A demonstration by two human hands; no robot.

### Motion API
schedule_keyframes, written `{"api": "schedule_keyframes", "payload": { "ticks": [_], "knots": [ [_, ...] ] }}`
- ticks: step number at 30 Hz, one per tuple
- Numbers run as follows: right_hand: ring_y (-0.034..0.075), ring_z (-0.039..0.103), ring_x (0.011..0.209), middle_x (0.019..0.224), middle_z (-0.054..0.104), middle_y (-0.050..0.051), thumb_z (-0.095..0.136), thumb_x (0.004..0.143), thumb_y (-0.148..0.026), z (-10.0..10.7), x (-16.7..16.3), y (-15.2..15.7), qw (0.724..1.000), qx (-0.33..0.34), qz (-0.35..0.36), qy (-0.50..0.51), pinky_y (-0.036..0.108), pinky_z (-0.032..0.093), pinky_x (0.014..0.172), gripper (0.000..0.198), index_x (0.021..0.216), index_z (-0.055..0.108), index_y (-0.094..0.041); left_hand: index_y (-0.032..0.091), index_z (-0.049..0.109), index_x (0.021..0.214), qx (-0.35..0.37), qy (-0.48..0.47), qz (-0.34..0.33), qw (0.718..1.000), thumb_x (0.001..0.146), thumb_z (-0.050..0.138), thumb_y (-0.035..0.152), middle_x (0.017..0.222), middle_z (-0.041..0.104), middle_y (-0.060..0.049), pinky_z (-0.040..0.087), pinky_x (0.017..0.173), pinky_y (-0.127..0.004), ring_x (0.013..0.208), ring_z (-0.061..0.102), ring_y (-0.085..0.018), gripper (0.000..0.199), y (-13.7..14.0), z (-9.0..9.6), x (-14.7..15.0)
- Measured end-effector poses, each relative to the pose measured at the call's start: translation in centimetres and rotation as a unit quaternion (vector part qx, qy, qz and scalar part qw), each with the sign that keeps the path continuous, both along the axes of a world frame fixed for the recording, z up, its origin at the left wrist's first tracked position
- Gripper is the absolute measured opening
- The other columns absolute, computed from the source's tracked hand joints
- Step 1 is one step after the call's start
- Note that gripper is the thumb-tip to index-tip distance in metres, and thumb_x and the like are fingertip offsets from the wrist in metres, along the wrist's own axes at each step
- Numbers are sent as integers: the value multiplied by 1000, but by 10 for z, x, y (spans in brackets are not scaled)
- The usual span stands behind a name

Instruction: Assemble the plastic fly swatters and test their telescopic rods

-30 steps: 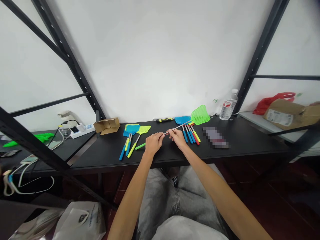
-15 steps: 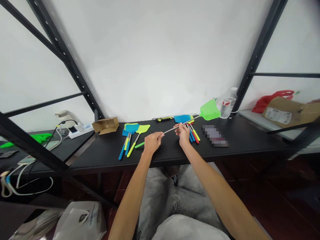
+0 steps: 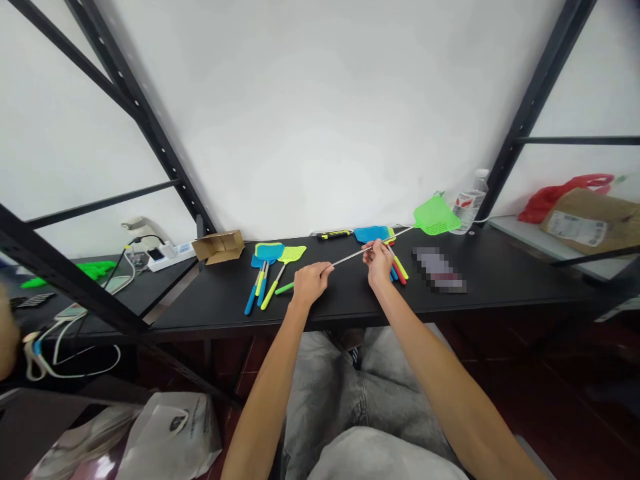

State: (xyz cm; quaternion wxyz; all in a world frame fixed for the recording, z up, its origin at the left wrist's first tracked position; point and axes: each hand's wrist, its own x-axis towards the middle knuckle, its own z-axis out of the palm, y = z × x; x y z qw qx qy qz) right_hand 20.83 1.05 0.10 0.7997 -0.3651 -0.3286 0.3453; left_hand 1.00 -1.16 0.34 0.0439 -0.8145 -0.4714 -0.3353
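Observation:
A green fly swatter [image 3: 437, 216] with a thin metal rod is held slantwise above the table, its mesh head up at the right. My left hand [image 3: 311, 283] is closed around the handle, whose green end sticks out at the left. Further along, the fingers of my right hand [image 3: 379, 261] pinch the rod. Behind my right hand lie several swatters with blue and yellow heads [image 3: 371, 234], partly hidden. Left of my left hand is another group, with a blue swatter [image 3: 270, 251] and a yellow-green swatter [image 3: 291, 254].
On the black table [image 3: 200, 310] are an open cardboard box [image 3: 219, 247], a black-and-yellow utility knife [image 3: 335, 235], a blurred-out item [image 3: 440, 270] and a water bottle [image 3: 469, 203]. Black shelf posts [image 3: 145, 113] flank it. A power strip [image 3: 173, 256] with cables lies left.
My hands are slightly further apart, and more rod shows between the left hand and the green head. The view has shifted a little. A blurred tan shape has appeared at the left edge.

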Motion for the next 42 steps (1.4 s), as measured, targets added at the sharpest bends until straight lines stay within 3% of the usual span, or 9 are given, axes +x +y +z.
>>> {"api": "schedule_keyframes", "payload": {
  "ticks": [7,14,33,42],
  "knots": [
    [11,59,58,94,73,8,62,80,-64,-7,6,-10,985,-41,85,-147,21,41,43,51,104,65,-19,27,73,108,15,-32,69,997,99,43,41,108,75,-4,45,75,-27,97,68,-20,33,2,1,-5],
    [13,58,59,86,74,9,65,81,-60,-13,-1,-12,943,-33,197,-265,23,39,45,46,96,69,-17,27,71,109,40,13,8,999,100,42,41,105,75,-4,44,76,-27,94,67,-19,34,-1,-1,4],
    [13,59,62,81,70,6,70,75,-57,-12,3,-10,965,-27,185,-187,22,36,46,40,84,72,-18,27,71,111,1,7,-13,1000,100,44,39,108,75,-3,46,76,-26,97,68,-19,31,3,0,11],
    [11,58,60,90,72,6,71,73,-57,-7,2,-10,983,-24,163,-82,21,37,46,41,87,66,-19,27,71,107,-2,7,-1,1000,100,43,40,105,75,-3,45,77,-27,97,68,-20,32,3,1,6]
  ]
}}
